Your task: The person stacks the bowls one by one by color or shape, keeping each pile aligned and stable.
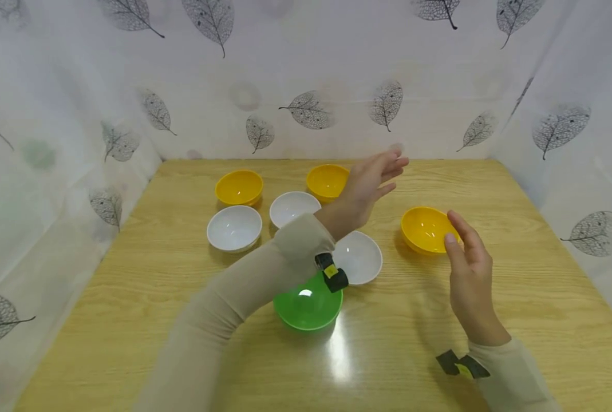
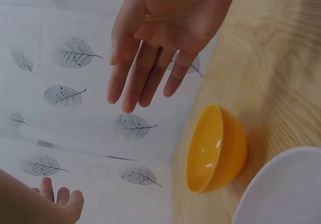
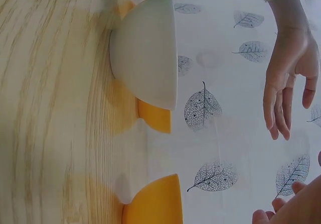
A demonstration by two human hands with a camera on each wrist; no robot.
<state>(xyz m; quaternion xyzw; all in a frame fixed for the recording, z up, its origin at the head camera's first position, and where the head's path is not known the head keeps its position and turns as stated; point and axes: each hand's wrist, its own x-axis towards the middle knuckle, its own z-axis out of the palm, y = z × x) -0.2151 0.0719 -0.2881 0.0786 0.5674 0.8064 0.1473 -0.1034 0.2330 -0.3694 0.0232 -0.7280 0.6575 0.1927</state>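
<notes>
In the head view, the left hand (image 1: 364, 189) is stretched forward above the wooden table (image 1: 491, 200), its fingers nearly straight, and it has hold of nothing. Its forearm, in a beige sleeve (image 1: 254, 280), passes above the green bowl (image 1: 306, 309) and hides a part of it. The right hand (image 1: 472, 280) is beside the nearest yellow bowl (image 1: 424, 229), at the right side of the table; its thumb and fingers are apart and only a little bent. Its fingertips overlap the rim in this view. At the back stand the left yellow bowl (image 1: 239, 187) and the middle yellow bowl (image 1: 326, 182), and before them three white bowls (image 1: 234, 229). In the left wrist view, the left hand shows its palm with loose fingers, over one yellow bowl and part of a white one. In the right wrist view, the right hand's fingers are seen apart from the yellow bowl at the bottom edge, and they grip nothing; green rims show at the top.
</notes>
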